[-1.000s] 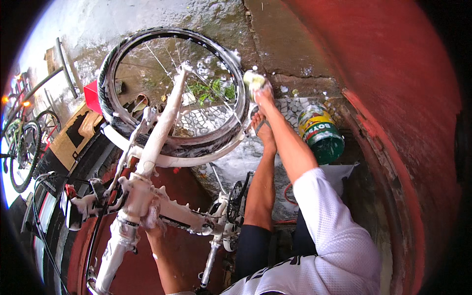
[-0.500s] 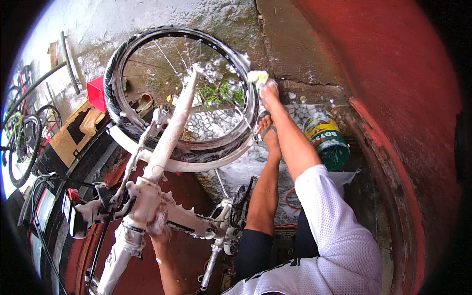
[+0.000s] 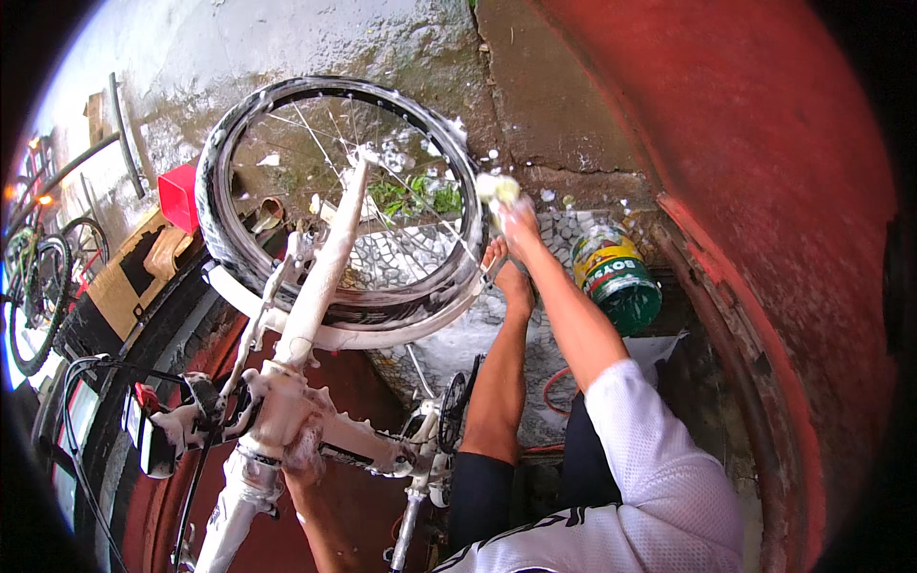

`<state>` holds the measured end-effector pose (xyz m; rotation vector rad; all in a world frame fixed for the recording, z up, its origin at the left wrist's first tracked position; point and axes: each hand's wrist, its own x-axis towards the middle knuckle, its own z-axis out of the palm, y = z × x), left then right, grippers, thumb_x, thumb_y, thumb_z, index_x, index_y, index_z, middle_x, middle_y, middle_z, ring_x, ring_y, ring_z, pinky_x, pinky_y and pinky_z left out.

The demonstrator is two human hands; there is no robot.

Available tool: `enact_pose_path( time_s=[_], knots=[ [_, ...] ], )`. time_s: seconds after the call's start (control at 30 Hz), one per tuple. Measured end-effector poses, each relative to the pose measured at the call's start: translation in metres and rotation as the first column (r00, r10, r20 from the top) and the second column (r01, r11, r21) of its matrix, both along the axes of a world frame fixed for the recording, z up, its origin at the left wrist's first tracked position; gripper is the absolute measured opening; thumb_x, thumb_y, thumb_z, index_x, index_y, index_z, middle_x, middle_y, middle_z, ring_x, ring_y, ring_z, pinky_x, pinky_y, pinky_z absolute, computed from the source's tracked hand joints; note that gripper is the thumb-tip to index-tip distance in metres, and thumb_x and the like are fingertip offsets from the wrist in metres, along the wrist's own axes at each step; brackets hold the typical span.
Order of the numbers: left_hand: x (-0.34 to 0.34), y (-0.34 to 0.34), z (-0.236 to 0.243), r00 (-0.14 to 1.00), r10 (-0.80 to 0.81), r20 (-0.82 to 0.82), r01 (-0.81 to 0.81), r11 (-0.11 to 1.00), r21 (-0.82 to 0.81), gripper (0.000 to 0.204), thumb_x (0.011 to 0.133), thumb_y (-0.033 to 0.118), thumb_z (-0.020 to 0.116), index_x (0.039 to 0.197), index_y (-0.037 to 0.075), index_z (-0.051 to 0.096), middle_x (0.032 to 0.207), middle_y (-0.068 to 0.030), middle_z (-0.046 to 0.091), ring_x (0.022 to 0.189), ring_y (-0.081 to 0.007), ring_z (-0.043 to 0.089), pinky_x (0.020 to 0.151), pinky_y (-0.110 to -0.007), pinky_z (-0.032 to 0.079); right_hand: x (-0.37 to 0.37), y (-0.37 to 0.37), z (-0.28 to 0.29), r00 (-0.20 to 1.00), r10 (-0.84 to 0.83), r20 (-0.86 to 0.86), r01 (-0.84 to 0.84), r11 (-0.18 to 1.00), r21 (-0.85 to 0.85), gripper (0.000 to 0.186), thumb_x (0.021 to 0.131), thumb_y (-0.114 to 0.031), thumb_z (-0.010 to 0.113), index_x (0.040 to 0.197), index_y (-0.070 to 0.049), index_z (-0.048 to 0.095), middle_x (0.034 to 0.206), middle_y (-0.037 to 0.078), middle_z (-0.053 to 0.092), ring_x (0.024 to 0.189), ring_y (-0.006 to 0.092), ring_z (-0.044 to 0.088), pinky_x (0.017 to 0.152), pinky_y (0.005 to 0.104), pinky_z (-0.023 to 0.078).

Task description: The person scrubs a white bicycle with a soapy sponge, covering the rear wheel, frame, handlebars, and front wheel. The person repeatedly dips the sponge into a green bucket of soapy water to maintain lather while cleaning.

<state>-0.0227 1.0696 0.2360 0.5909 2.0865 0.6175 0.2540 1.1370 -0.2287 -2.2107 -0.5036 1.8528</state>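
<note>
Sponge [image 3: 498, 188] has moved toward the foot [image 3: 514, 285]; right hand [image 3: 519, 223] still grips it.

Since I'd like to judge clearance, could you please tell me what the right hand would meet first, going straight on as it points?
Beyond the pale sponge it holds, the right hand would probably meet the foamy tyre first, though depth is unclear.

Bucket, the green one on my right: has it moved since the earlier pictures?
No. Judged against the red ledge beside it, the bucket keeps the same place; only the camera's view has shifted.
</note>
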Motion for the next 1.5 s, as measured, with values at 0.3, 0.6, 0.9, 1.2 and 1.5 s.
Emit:
enact_pose_path(
  time_s=[0.3,0.6,0.9,1.2,1.5],
  knots=[
    [0.009,-0.027,0.012,0.994,0.109,-0.022,-0.109,0.994,-0.022,0.024,0.089,0.008,0.058,0.111,-0.003,0.058,0.107,-0.0097,0.060,0.097,-0.0185,0.056,0.085,-0.032,0.047,-0.017,0.036,0.119,0.681,0.725,0.099,-0.540,0.407,0.736,0.045,0.087,-0.023,0.059,0.128,-0.005,0.055,0.129,0.021,0.056,0.121,0.0342,0.052,0.104,0.0389,0.040],
    [-0.007,-0.006,0.005,0.997,0.035,0.074,-0.032,0.999,-0.032,0.024,0.090,0.009,0.058,0.111,-0.003,0.058,0.107,-0.0098,0.060,0.098,-0.0185,0.056,0.086,-0.032,0.047,-0.059,0.131,0.005,0.679,0.547,0.489,-0.719,0.359,0.595,0.035,0.080,-0.016,0.063,0.115,-0.006,0.063,0.109,0.017,0.063,0.103,0.0351,0.059,0.093,0.0416,0.047],
    [-0.002,-0.028,0.020,0.988,0.134,0.073,-0.133,0.991,-0.025,0.025,0.090,0.009,0.058,0.112,-0.003,0.058,0.108,-0.0098,0.060,0.100,-0.0184,0.056,0.086,-0.032,0.046,-0.054,0.111,0.090,0.661,0.682,0.314,-0.695,0.397,0.599,0.039,0.077,-0.016,0.067,0.114,-0.005,0.062,0.100,0.021,0.064,0.094,0.0380,0.060,0.083,0.0434,0.048],
    [-0.002,-0.012,0.009,0.989,0.081,0.121,-0.082,0.997,0.000,0.025,0.090,0.009,0.058,0.112,-0.002,0.058,0.108,-0.0099,0.060,0.101,-0.0183,0.056,0.087,-0.031,0.046,-0.080,0.144,0.044,0.292,0.916,0.276,-0.851,0.117,0.512,0.034,0.077,-0.018,0.062,0.110,-0.014,0.067,0.097,0.018,0.067,0.089,0.0355,0.065,0.080,0.0419,0.052],
    [0.014,-0.012,0.015,0.973,0.156,0.170,-0.159,0.987,0.000,0.025,0.090,0.010,0.058,0.112,-0.002,0.058,0.108,-0.0100,0.059,0.102,-0.0183,0.055,0.088,-0.031,0.046,-0.033,0.138,0.116,0.876,0.480,0.033,-0.389,0.665,0.638,0.028,0.083,-0.015,0.058,0.109,-0.008,0.064,0.106,0.016,0.066,0.098,0.0322,0.062,0.089,0.0403,0.050]
  ],
)
